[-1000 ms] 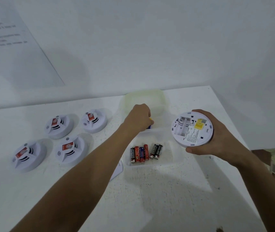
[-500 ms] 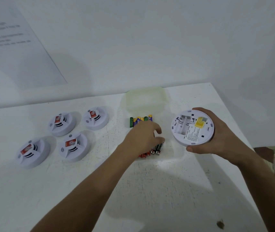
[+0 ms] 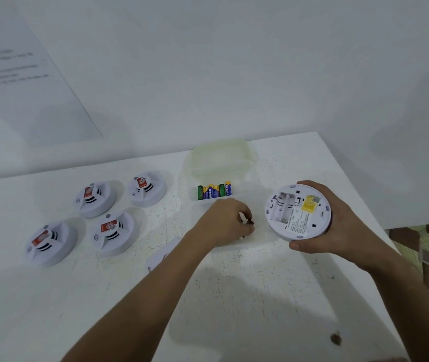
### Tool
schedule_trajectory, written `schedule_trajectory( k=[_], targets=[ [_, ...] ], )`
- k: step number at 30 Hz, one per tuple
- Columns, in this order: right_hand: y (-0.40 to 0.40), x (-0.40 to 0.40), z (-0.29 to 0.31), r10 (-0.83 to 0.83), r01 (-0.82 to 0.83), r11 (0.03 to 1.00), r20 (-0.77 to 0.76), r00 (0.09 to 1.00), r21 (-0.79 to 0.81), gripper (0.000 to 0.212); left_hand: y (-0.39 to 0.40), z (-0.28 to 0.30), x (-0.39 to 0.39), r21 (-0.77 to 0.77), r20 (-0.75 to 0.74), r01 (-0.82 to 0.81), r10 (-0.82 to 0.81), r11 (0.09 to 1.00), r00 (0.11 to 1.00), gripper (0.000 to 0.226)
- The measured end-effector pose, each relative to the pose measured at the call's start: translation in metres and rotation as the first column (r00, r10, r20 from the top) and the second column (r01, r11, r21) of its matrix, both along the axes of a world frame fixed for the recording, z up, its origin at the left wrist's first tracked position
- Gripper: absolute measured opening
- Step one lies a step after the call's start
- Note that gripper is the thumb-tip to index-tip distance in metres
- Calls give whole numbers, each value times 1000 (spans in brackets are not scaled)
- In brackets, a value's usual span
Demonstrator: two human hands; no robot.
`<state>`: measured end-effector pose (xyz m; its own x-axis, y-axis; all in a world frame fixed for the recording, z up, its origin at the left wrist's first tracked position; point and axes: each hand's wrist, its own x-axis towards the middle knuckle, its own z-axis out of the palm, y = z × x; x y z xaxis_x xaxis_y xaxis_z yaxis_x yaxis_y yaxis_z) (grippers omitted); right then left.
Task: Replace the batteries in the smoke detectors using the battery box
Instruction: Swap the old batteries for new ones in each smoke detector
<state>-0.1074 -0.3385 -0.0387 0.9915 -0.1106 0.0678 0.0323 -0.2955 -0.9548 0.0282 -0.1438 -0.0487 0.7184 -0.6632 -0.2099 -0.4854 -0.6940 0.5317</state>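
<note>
Batteries (image 3: 214,191) stand in a row at the far end of the clear battery box (image 3: 256,189), just above centre frame, long axes pointing away from the person. Nearer, the left hand (image 3: 225,223) reaches into the box's near end, fingers curled around something small and dark; what it is cannot be told. Immediately right, the right hand (image 3: 338,226) grips an upturned smoke detector (image 3: 298,211), its empty battery bay facing up and tilted toward the left hand. Four more detectors (image 3: 93,220) sit at left.
</note>
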Motion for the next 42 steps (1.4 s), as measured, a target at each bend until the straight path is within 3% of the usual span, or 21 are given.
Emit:
schedule_trajectory(
  k=[4, 8, 10, 15, 23, 29, 35, 42],
  targets=[
    [4, -3, 0, 1, -1, 1000, -7, 1000, 4, 101, 6, 11, -9, -176, -27, -75, 71, 982, 997, 20],
    [8, -2, 3, 20, -20, 999, -7, 1000, 32, 101, 13, 37, -20, -442, -12, -193, 209, 876, 978, 19],
    [11, -1, 4, 32, -31, 999, -2, 999, 35, 101, 14, 52, -26, -491, 17, -189, 227, 850, 974, 25],
    [20, 7, 6, 70, -71, 997, 38, 997, 20, 101, 13, 73, -47, -337, 134, -32, 82, 941, 988, 28],
    [28, 21, 9, 103, -103, 995, 51, 993, -8, 104, 14, 67, -46, -186, 210, -4, 43, 983, 977, 24],
    [23, 24, 8, 132, -134, 990, 36, 991, 42, 103, 35, 74, -32, -147, -80, 80, -93, 986, 992, 48],
    [27, 31, 10, 241, -242, 966, 16, 970, 89, 95, 43, 71, -17, -320, -308, -101, -2, 942, 951, 54],
    [22, 42, 12, 262, -261, 962, 4, 965, 80, 93, 39, 71, -11, -370, -398, -210, 50, 905, 916, 64]
  ],
)
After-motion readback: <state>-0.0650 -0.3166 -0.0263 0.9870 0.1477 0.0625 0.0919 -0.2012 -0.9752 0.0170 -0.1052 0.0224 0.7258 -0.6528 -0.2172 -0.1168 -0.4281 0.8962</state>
